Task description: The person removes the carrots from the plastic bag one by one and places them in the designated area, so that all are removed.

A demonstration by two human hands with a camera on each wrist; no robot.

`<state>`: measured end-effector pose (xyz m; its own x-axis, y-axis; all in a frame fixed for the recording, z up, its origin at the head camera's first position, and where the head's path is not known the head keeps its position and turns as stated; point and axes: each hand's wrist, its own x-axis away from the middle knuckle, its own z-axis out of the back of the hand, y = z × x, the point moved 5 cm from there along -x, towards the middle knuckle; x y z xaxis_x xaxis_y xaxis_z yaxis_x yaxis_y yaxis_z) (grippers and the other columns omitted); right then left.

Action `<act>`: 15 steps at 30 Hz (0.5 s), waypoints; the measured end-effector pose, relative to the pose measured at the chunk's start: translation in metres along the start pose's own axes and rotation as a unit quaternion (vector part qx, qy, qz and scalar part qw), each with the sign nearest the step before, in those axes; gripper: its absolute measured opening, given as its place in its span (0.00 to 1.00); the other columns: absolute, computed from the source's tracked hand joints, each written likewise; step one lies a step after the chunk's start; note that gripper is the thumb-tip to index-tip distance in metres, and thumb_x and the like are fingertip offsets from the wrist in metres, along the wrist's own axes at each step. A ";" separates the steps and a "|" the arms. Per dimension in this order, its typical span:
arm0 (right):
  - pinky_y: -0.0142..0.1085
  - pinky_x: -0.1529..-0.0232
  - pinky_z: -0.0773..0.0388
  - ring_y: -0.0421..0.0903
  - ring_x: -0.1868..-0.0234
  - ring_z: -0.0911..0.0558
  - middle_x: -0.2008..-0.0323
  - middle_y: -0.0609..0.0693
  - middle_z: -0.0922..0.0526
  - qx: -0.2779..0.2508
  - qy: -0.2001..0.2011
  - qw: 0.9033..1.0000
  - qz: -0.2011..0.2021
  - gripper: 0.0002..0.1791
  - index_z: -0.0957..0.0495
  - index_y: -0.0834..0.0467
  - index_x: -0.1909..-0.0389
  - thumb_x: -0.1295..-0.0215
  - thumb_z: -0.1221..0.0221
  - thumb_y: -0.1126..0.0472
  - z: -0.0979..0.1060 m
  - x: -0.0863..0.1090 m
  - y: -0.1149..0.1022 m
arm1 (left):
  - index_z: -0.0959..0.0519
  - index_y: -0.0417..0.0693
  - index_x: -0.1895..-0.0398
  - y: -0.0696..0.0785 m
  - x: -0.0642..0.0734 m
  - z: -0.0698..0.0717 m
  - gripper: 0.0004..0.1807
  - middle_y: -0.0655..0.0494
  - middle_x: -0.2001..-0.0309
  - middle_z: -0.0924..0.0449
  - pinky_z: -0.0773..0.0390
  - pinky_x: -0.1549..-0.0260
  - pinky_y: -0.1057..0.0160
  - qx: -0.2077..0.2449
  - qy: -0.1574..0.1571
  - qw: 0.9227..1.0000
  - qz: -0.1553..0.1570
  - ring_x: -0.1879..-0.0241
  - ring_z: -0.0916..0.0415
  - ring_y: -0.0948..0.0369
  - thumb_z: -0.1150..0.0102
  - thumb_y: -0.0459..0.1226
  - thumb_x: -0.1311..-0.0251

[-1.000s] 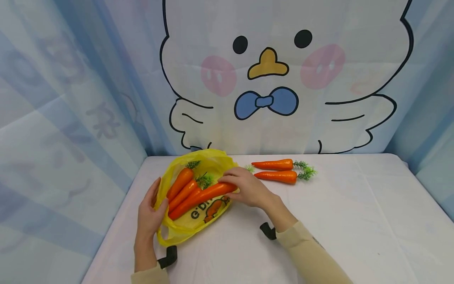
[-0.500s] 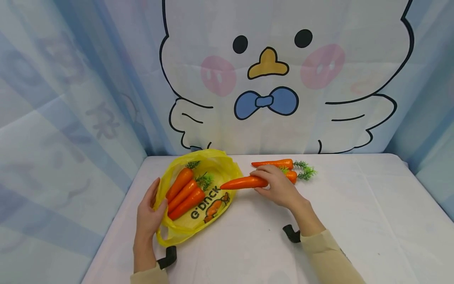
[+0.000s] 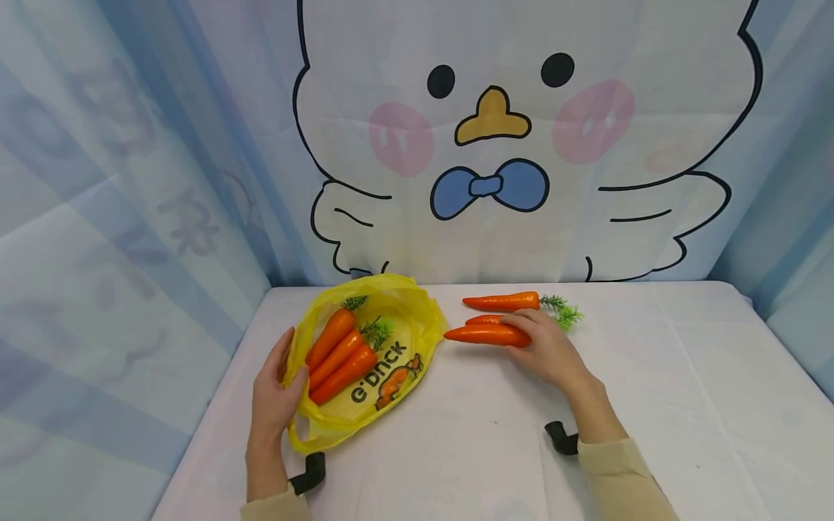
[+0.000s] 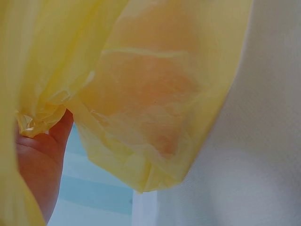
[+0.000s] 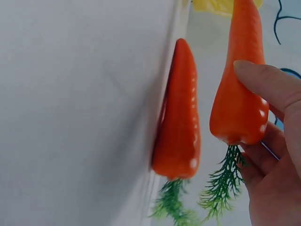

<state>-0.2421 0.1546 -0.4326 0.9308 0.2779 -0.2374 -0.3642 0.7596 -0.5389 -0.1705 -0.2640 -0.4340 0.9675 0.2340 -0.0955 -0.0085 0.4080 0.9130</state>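
My left hand [image 3: 276,398] grips the left rim of a yellow plastic bag [image 3: 420,307], its mouth spread wide. In the left wrist view the thin plastic [image 4: 155,84] bunches by the fingers and hides much of the hand. Inside lie three orange carrots [image 3: 342,375] with green tops. To the bag's right, my right hand [image 3: 550,351] pinches a carrot [image 3: 482,334] near its thick end, tip towards the bag. The right wrist view shows this carrot [image 5: 240,103] raised, thumb on its side and green fronds hanging below. Another carrot [image 5: 178,117] lies close beside it on the table.
One more carrot [image 3: 502,302] lies at the back of the white-covered table [image 3: 651,391], partly lined up with the others. A cartoon-printed curtain [image 3: 489,239] stands directly behind the table's far edge. Another curtain [image 3: 130,289] hangs along the left side.
My right hand has drawn a carrot out of the bag and carried it right, over to the carrots on the table. My left hand stays at the bag's rim.
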 end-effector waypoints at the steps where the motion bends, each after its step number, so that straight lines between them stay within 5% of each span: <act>1: 0.56 0.38 0.29 0.57 0.41 0.28 0.42 0.54 0.22 0.000 0.002 1.000 -0.003 0.23 0.17 0.55 0.42 0.40 0.28 0.58 0.000 0.001 0.003 | 0.42 0.53 0.20 0.000 0.000 0.000 0.37 0.54 0.23 0.42 0.41 0.29 0.51 0.000 0.000 1.000 0.001 0.26 0.44 0.53 0.46 0.29 0.31; 6: 0.56 0.37 0.31 0.58 0.39 0.28 0.41 0.56 0.22 0.001 0.001 1.000 -0.012 0.23 0.18 0.56 0.42 0.38 0.29 0.56 0.000 0.004 0.014 | 0.42 0.52 0.20 -0.001 0.000 -0.001 0.36 0.54 0.23 0.42 0.41 0.29 0.54 0.000 -0.001 1.000 -0.004 0.26 0.44 0.53 0.46 0.29 0.31; 12: 0.59 0.37 0.31 0.62 0.40 0.27 0.42 0.61 0.22 0.015 0.001 1.000 -0.007 0.26 0.19 0.60 0.41 0.41 0.28 0.60 0.001 0.008 0.022 | 0.41 0.52 0.21 -0.003 0.000 0.000 0.36 0.54 0.23 0.41 0.40 0.33 0.70 0.000 0.000 1.000 -0.013 0.27 0.43 0.55 0.46 0.29 0.31; 15: 0.59 0.37 0.31 0.63 0.41 0.26 0.44 0.61 0.21 0.019 0.009 1.000 0.006 0.26 0.19 0.62 0.42 0.42 0.28 0.63 0.001 0.008 0.023 | 0.41 0.53 0.21 -0.003 0.000 0.000 0.36 0.54 0.24 0.41 0.40 0.32 0.68 0.000 0.001 1.000 -0.014 0.26 0.43 0.55 0.45 0.29 0.31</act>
<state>-0.2428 0.1753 -0.4458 0.9258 0.2761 -0.2581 -0.3729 0.7781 -0.5055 -0.1704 -0.2652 -0.4364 0.9671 0.2239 -0.1209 0.0178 0.4144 0.9099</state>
